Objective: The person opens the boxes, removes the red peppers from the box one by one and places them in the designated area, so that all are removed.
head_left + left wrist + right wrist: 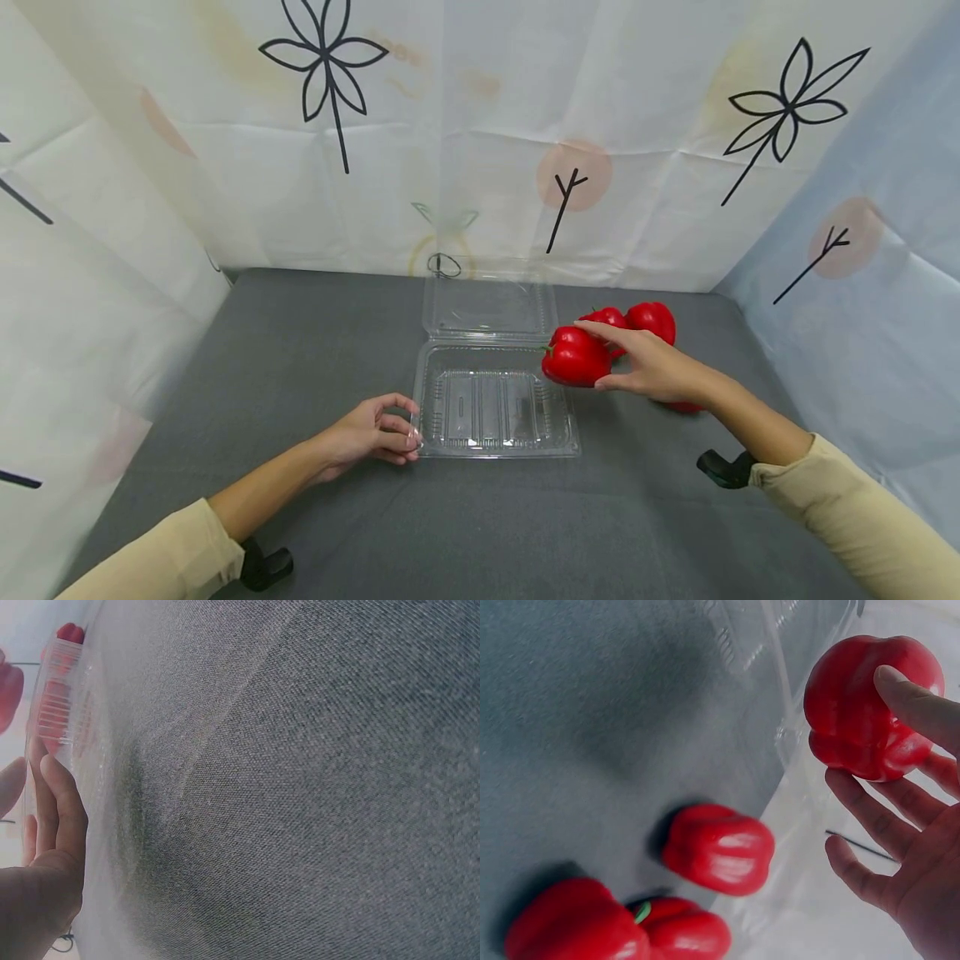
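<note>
My right hand grips a red bell pepper between thumb and fingers, over the right edge of a clear plastic clamshell container. In the right wrist view the thumb lies across the held pepper, with fingers beneath it. The container lies with its lid folded back, and its tray holds nothing. At the tray's left rim, my left hand holds the edge with its fingers bent. The left wrist view shows the left hand's fingers against the clear wall.
More red bell peppers lie right of the container: one behind the right hand, another clear in the right wrist view. Grey cloth covers the table. Printed white fabric stands behind and at both sides.
</note>
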### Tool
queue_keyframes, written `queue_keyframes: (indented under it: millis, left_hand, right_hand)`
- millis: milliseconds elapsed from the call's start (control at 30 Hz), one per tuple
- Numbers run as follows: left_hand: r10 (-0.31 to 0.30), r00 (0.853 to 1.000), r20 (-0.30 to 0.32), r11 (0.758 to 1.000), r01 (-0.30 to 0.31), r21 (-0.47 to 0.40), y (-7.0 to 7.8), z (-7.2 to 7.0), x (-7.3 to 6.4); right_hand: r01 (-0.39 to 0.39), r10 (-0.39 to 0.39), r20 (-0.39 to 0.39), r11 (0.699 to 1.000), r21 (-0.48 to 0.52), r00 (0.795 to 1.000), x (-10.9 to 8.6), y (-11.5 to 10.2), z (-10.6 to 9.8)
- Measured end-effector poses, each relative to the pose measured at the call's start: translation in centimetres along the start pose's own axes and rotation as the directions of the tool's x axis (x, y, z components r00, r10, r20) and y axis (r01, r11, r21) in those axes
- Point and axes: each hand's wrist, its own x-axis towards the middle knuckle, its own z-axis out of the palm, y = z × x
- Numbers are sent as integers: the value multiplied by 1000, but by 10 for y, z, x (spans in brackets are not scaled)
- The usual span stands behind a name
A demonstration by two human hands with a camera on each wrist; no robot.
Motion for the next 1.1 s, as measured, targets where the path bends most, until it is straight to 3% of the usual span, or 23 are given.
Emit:
queue_keyframes:
  millis: [433,767,1100]
  left_hand:
    - [-6,1000,-13,1000,6,-5,-1,0,0]
    - [-7,1000,-11,1000,7,-16,-1,-1,1]
    - [-5,1000,-12,1000,5,-6,-1,0,2]
  right_hand:
    - [-59,58,-54,998,-28,997,-26,28,1]
    - [-96,96,-37,995,-10,995,-34,57,18]
    - [-97,96,-27,992,-83,995,-36,66,31]
